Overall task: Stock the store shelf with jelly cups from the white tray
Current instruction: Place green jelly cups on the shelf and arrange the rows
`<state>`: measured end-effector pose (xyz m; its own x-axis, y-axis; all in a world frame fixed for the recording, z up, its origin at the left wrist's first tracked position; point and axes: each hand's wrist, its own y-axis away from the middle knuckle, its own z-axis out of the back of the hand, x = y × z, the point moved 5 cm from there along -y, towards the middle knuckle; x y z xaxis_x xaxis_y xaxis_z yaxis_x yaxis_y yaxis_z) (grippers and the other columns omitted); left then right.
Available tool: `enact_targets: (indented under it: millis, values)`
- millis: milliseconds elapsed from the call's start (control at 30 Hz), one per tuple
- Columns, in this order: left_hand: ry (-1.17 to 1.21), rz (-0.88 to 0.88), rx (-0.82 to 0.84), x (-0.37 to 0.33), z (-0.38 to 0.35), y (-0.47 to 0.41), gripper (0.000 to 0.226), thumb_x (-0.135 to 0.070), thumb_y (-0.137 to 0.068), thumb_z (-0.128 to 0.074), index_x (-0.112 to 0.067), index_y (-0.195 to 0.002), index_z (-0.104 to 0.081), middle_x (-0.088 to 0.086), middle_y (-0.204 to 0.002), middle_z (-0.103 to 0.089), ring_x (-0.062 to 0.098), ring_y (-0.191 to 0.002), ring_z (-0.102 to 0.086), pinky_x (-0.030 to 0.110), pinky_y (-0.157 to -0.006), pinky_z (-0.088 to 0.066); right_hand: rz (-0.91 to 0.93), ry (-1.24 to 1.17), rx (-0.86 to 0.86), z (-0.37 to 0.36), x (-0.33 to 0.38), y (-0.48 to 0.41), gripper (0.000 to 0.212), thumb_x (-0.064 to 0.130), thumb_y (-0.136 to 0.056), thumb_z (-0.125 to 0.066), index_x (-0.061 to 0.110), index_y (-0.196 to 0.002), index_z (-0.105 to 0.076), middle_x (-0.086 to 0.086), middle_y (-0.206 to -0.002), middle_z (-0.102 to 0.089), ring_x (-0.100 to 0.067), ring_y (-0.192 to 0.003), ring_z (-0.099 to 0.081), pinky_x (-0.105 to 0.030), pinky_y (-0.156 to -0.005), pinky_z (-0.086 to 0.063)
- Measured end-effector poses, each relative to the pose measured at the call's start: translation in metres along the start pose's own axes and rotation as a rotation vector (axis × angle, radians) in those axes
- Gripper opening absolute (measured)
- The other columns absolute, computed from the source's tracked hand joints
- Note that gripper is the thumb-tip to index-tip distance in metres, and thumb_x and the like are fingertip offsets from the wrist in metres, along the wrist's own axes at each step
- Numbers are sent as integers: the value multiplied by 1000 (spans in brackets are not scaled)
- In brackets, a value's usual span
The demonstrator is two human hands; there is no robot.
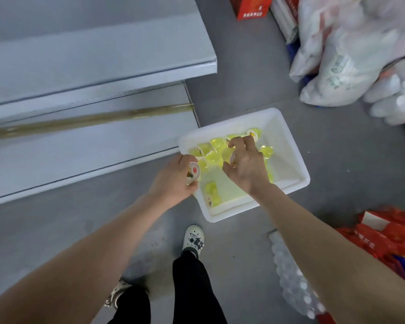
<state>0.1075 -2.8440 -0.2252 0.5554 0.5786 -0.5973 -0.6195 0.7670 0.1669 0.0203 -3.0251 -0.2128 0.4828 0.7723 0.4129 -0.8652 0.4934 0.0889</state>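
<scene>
- White tray [288, 141] sits on the grey floor [243, 66], just off the end of the low shelf [80, 160]. Its long side runs in line with the shelf's front edge.
- Yellow jelly cups [212, 190] lie loose inside, tipped every way.
- Left hand [175, 181] is at the tray's left corner, fingers curled round a lidded cup [193, 173], lid facing up.
- Right hand [248, 169] is over the tray's middle, fingers bent, pinching a second cup [232, 159].
- White bags [337, 66] lie beyond.
</scene>
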Motion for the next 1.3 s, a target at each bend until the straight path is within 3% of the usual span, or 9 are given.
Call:
enact_targets:
  millis: [133, 267, 367, 500, 733, 867, 1000, 1167, 1300]
  values:
    - [-39, -3, -140, 25, 79, 51, 52, -15, -73, -73, -15, -122, -57, 8, -115, -58, 30, -103, -55, 28, -85, -39, 128, 32, -36, 21, 90, 4, 46, 23, -73, -71, 21, -116, -55, -9, -112, -50, -31, -95, -60, -44, -81, -52]
    - [-68, 28, -261, 61, 158, 110, 53, -21, -76, -74, -17, -126, -58, 11, -114, -60, 32, -101, -56, 36, -86, -45, 264, 61, -104, 41, 193, 13, 49, 30, -80, -69, 19, -125, -54, -9, -117, -52, -32, -98, -59, -41, -83, -45]
    - [-57, 58, -386, 93, 219, 153, 53, -25, -77, -76, -17, -127, -60, 10, -115, -61, 31, -103, -58, 34, -88, -45, 371, 25, -158, 50, 276, 22, 54, 34, -79, -68, 18, -128, -50, -8, -115, -56, -32, -99, -59, -44, -85, -45]
    - [-28, 117, -511, 135, 298, 215, 53, -30, -80, -74, -23, -129, -58, 6, -116, -59, 26, -107, -54, 28, -91, -40, 545, 22, -231, 51, 383, 35, 56, 37, -76, -72, 19, -124, -50, -6, -108, -62, -31, -95, -61, -44, -80, -48]
    - [-140, 200, -698, 193, 422, 336, 50, -33, -82, -73, -23, -129, -59, 6, -115, -58, 28, -103, -56, 32, -88, -42, 835, 71, -283, 43, 550, 63, 42, 46, -76, -72, 19, -106, -59, -1, -94, -65, -29, -85, -60, -38, -76, -36]
    - [-156, 254, -776, 218, 478, 391, 53, -36, -83, -71, -22, -131, -55, 4, -121, -57, 23, -103, -59, 35, -86, -46, 935, 53, -282, 47, 633, 77, 42, 47, -77, -74, 20, -103, -56, 1, -92, -64, -27, -85, -59, -39, -80, -34]
    - [-109, 271, -860, 235, 529, 426, 45, -36, -82, -72, -19, -118, -51, 0, -114, -61, 22, -97, -60, 35, -78, -47, 1000, -3, -302, 61, 705, 77, 42, 49, -77, -73, 19, -99, -54, 3, -90, -66, -26, -85, -60, -37, -80, -33]
    - [-113, 274, -938, 250, 588, 433, 42, -35, -82, -73, -18, -111, -49, 1, -107, -60, 21, -91, -58, 32, -70, -41, 1053, -49, -356, 85, 776, 58, 41, 56, -80, -68, 22, -98, -52, 8, -90, -66, -22, -86, -61, -34, -78, -31]
    - [-109, 264, -997, 262, 632, 419, 41, -38, -82, -72, -20, -111, -50, 1, -111, -62, 22, -93, -59, 34, -72, -46, 1057, -112, -378, 106, 820, 33, 42, 57, -80, -69, 21, -97, -53, 12, -88, -63, -19, -88, -62, -36, -83, -36]
